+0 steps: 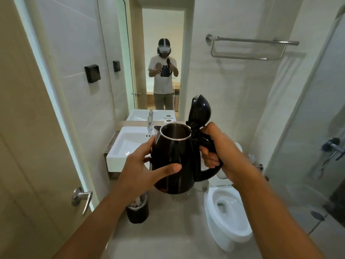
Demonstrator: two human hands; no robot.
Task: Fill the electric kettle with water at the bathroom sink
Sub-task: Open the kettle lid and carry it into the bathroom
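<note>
I hold a black electric kettle (172, 156) upright in front of me, its lid (200, 109) flipped open and standing up, the steel rim and dark inside showing. My right hand (216, 146) is wrapped around the handle. My left hand (145, 165) cups the kettle's left side, thumb across the front. Behind the kettle, further into the room, is the white rectangular sink (127, 146) with a chrome tap (150, 122) at its back edge. No water runs from the tap.
An open door with a lever handle (82, 197) stands at the left. A black bin (137, 210) sits on the floor under the sink. A white toilet (225, 212) is at the right, a towel rail (250, 47) above, and a glass shower screen (317, 128) far right. The mirror (160, 62) reflects a person holding the kettle.
</note>
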